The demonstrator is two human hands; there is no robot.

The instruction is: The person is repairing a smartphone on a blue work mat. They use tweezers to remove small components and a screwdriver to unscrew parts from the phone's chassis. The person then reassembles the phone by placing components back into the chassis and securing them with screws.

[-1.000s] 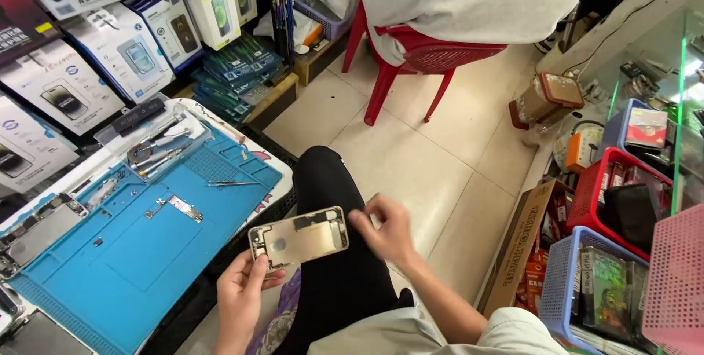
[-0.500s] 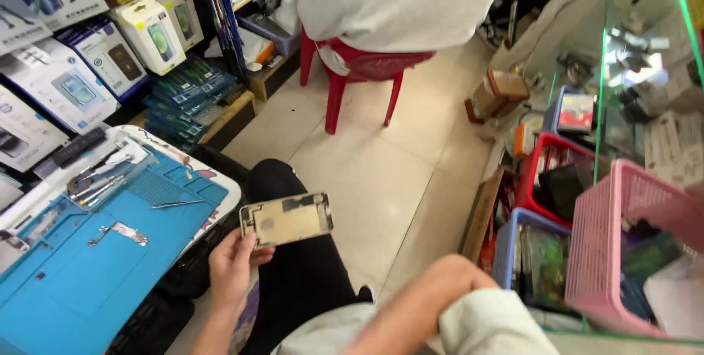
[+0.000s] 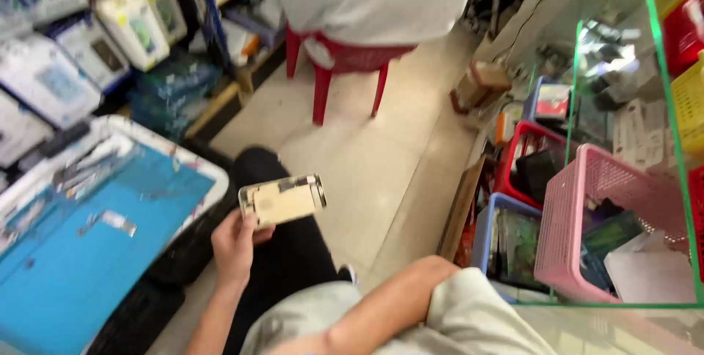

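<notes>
My left hand [image 3: 235, 245] grips a pale gold phone back housing [image 3: 282, 201] by its left end, holding it flat above my dark-trousered lap, inner side up. Of my right arm [image 3: 396, 300] only the bare forearm, the bent elbow and a light sleeve show at the bottom; the right hand itself is out of view. A blue work mat [image 3: 81, 267] in a white-rimmed tray lies to the left of the housing, with small metal parts [image 3: 117, 221] and tools [image 3: 88, 168] on it.
A person in a light top sits on a red plastic chair [image 3: 345, 61] ahead. Boxed goods fill shelves [image 3: 132, 28] at left. At right stand a pink basket [image 3: 587, 216], a red bin [image 3: 528, 164], a blue bin [image 3: 506, 241] and a glass counter edge [image 3: 671, 135].
My right hand let go of the housing and drew away out of view; only the left hand holds it now. The view swung to the right, bringing the baskets in.
</notes>
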